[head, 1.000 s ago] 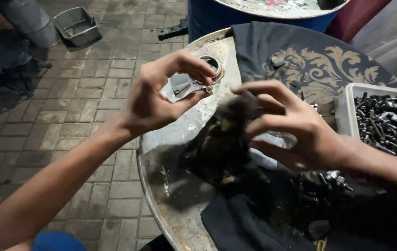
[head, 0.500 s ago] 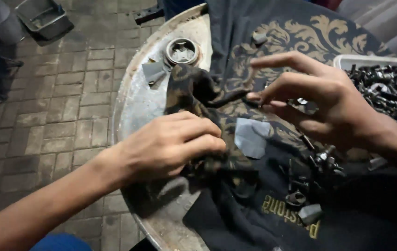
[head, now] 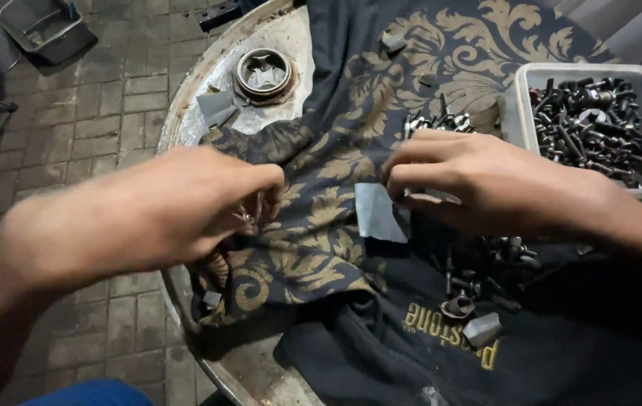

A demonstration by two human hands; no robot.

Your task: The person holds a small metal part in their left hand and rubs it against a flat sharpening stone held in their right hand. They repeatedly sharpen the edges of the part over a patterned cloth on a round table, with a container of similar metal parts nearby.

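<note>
Both hands are down on a dark cloth [head: 351, 195] with a gold leaf pattern, draped over a round metal top [head: 185, 113]; the work in hand looks like sorting or gathering small hardware off that cloth. The left hand [head: 185, 210] is curled, its fingertips pinched on a fold of the cloth and perhaps on a small shiny piece there, though what exactly sits between them is too blurred to tell. The right hand [head: 486, 184] lies knuckles up with fingers bent and thumb tucked under, pressing on or closing over something thin and pale at its fingertips; whether it truly grips it cannot be told. Just beside those fingertips, between the two hands, lies a grey patch [head: 377, 214] flat on the cloth, its long axis running roughly from the far side toward the person, slightly tilted. Loose bolts [head: 486, 278] are scattered on the cloth near the right wrist, and a pale tray [head: 516, 105] full of bolts stands at the right, touching the cloth. A judgement only: the next move calls for a fine pinch, since the pieces are small and the soft, wrinkled cloth can hide or snag them.
</note>
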